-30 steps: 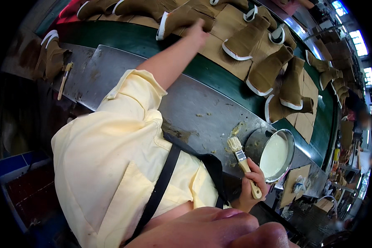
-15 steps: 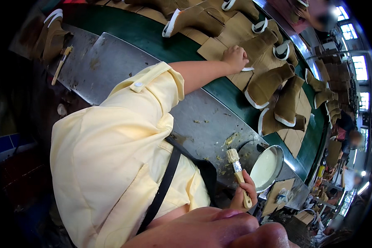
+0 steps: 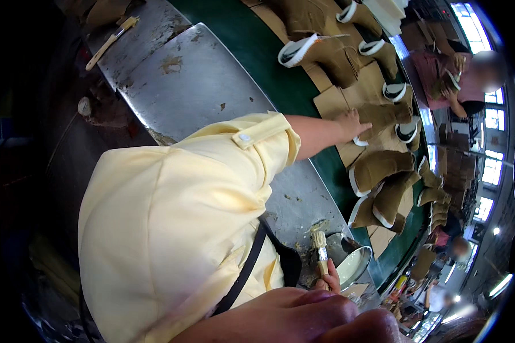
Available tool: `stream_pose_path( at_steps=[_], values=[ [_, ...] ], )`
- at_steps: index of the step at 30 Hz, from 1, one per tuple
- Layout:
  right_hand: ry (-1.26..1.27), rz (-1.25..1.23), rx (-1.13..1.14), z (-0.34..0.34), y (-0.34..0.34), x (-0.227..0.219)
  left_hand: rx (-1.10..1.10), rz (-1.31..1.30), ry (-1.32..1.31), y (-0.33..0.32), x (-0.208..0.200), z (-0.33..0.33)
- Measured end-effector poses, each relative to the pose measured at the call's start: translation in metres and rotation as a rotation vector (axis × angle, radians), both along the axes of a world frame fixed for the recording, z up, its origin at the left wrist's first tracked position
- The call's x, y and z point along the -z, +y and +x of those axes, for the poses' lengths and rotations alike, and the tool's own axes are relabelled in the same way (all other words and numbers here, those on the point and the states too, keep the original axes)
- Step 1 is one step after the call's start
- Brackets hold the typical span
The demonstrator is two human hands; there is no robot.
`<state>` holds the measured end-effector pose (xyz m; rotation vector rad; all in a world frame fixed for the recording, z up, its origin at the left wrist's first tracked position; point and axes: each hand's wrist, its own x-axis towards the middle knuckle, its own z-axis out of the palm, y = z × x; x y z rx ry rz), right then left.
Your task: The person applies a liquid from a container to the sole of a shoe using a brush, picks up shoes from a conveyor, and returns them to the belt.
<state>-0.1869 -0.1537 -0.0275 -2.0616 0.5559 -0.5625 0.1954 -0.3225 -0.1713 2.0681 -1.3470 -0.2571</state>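
The left hand reaches far out over the green belt and lies on a brown boot with a white sole — the fingers rest on the boot's near end, but I cannot tell if they are closed around it. That boot sits on a piece of brown card near the belt's close edge, with more brown boots in a row beside it. The right hand is down low by the body, wrapped tight around the handle of a small brush that points up. Just beside the brush stands a metal pot of pale glue on the grey metal worktop. Another person sits on the far side of the belt.
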Motion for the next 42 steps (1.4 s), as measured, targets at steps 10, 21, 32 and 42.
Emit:
stream_pose_path(
  at_steps=[10, 21, 32, 42],
  values=[
    [0.052, -0.089, 0.098, 0.022, 0.029, -0.017, -0.053, -0.05, -0.371, -0.026, 0.008, -0.052],
    [-0.126, -0.089, 0.346, 0.005, 0.027, -0.006, 0.4, 0.029, -0.897, -0.009, -0.07, 0.011],
    [-0.195, -0.019, 0.356, 0.002, 0.001, 0.004, 0.996, 0.056, -1.284, -0.062, -0.077, 0.051],
    [-0.303, -0.064, 0.503, -0.019, -0.009, 0.007, 0.799, 0.054, -0.968, -0.05, -0.119, 0.032]
  ],
)
